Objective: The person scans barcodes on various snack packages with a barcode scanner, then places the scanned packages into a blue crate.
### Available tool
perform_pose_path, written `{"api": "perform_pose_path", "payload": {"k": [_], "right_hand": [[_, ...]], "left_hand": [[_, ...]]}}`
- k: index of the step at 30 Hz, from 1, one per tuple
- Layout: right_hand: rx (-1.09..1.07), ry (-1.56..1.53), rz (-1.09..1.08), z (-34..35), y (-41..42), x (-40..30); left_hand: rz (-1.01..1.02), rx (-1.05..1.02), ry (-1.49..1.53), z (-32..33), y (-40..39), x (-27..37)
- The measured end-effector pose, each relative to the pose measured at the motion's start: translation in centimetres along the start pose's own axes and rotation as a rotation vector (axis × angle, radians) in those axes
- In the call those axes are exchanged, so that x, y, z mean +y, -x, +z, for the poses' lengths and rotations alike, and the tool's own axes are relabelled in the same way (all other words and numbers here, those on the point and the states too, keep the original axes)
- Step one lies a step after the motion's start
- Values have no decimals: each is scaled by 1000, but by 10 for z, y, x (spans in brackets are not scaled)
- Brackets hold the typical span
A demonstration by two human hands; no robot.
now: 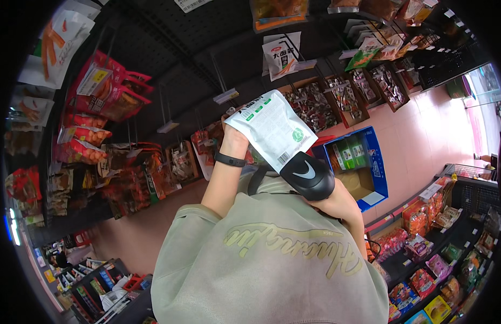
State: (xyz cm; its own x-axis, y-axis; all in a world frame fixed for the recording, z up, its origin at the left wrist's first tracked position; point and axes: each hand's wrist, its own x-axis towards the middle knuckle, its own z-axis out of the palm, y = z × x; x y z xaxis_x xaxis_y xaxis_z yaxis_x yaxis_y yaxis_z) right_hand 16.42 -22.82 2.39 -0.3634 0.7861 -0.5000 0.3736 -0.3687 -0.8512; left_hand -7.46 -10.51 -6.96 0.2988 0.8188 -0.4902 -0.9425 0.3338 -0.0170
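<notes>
A white plastic snack pouch (274, 125) is held up in front of my chest, its printed back with a barcode facing me. My left hand (234, 137), with a black band on the wrist, grips the pouch by its left edge; most of the fingers are hidden behind it. In my right hand (335, 202) is a black handheld barcode scanner (308, 176). The scanner's head is up against the pouch's lower edge, close to the barcode. I cannot tell whether the two touch. The scanner's handle is mostly out of sight beneath its head.
Snack packets hang from hooks on a dark pegboard rack (185, 73) ahead and left, including red bags (112, 93) and a white pouch (279, 56). Open cartons (315, 105) line its base. A blue carton (374, 170) stands right on the pinkish floor (416, 133), near a stocked shelf (420, 247).
</notes>
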Motion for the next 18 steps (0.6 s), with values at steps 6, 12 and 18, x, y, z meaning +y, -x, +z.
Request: {"api": "perform_pose_path", "payload": {"k": [6, 12, 18], "right_hand": [[7, 1, -34, 1, -2, 4], [39, -115, 156, -3, -11, 2], [240, -303, 30, -12, -22, 4]], "left_hand": [[7, 48, -48, 5, -7, -1], [10, 77, -83, 10, -4, -14], [1065, -148, -1273, 37, 13, -51]]}}
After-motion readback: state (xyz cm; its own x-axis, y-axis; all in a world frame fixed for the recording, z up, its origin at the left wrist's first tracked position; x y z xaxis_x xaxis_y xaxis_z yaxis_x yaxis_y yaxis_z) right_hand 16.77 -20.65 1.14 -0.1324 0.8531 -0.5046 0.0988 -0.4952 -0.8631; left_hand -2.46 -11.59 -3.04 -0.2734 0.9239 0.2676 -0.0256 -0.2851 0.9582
